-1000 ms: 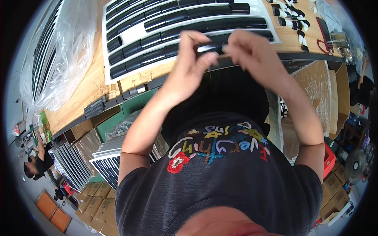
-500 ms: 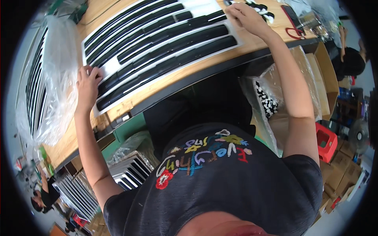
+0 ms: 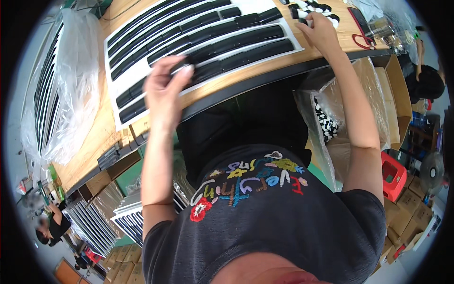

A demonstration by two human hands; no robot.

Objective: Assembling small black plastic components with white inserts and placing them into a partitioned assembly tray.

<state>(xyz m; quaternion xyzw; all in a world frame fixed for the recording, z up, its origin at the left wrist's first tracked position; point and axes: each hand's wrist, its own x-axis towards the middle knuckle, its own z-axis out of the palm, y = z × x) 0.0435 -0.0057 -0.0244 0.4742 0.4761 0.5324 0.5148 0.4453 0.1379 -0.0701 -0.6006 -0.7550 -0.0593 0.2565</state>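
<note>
A white sheet (image 3: pixel 131 71) on the bench carries several slanting rows of black, slightly curved pieces (image 3: pixel 246 40). Over its lower middle is my left hand (image 3: pixel 163 87), blurred, its thumb and forefinger together around what looks like a small black piece (image 3: pixel 189 60). To the right of the sheet my right hand (image 3: pixel 322 35) pinches at a small dark, round-ended piece (image 3: pixel 302 21). It touches the near edge of a loose pile of short black-and-white pieces (image 3: pixel 326 8). The left fingertips hide part of the lower rows.
Plastic film (image 3: pixel 75 71) covers another striped sheet stack on the left. Right of the pile lie a dark phone-like slab (image 3: pixel 358 20) and a red loop (image 3: pixel 363 41). An open carton (image 3: pixel 397 90) with a lined bag of black-and-white pieces stands below the bench (image 3: pixel 78 168).
My left hand has swung right from the sheet's left edge to its middle. My right hand has left the sheet's upper right end for the pile, and a black piece shows at that row's end.
</note>
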